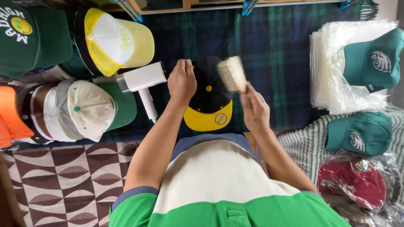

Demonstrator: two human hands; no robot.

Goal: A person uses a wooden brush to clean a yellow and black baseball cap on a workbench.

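Nearest us, our right hand (254,110) grips the handle of a pale bristle brush (232,74), its head blurred, raised just right of the black cap with yellow brim (209,101). Our left hand (182,82) is clenched on the cap's left side, holding it on the plaid blanket (273,50). White hair dryer (143,82) lies just left.

Cap shop: bagged caps (351,180), plastic sleeves (328,67)

A matt cloth black cap (209,90) with a smooth yellow brim is lying on woven plaid fabric (273,50); pale bristles are showing on the brush (232,74), glossy white plastic on the hair dryer (142,80)
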